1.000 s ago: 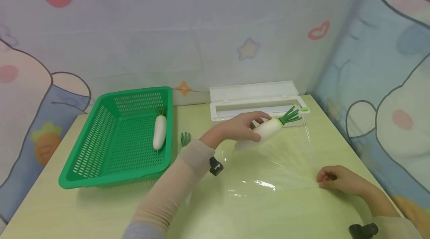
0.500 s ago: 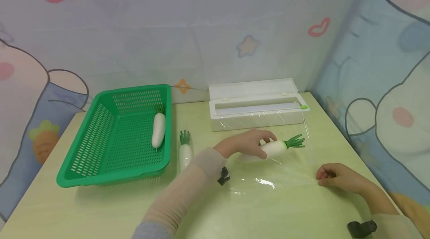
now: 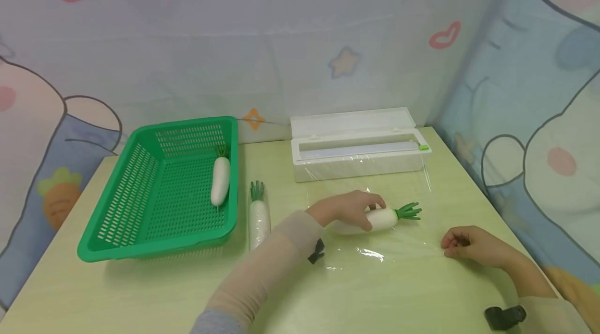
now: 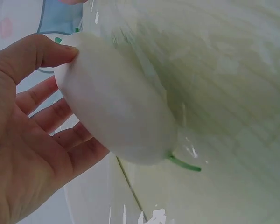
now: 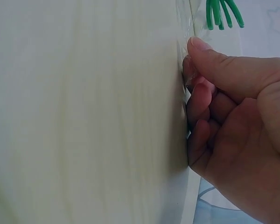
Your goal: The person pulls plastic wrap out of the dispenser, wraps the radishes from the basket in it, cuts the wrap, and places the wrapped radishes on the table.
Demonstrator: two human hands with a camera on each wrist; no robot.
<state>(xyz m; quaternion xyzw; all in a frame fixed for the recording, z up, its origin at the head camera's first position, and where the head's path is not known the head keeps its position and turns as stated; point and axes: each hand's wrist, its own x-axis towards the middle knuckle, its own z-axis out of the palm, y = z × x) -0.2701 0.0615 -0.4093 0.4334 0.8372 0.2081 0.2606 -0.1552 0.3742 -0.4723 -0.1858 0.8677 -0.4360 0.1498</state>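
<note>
In the head view my left hand grips a white radish with green stems, low over a sheet of cling film spread on the table. The left wrist view shows the thumb and fingers around the radish, with clear film close by it. My right hand pinches the near right corner of that film; in the right wrist view, thumb and forefinger of the hand meet on the thin clear edge. The film runs back to a white cling film box, whose lid stands up.
A green basket on the left holds another white radish. Between basket and film lies a radish in clear wrap, partly hidden by my left sleeve. A printed cloth wall stands behind the table.
My left hand has lowered the radish toward me, from in front of the box down to the film. My right hand stays at the film's corner.
</note>
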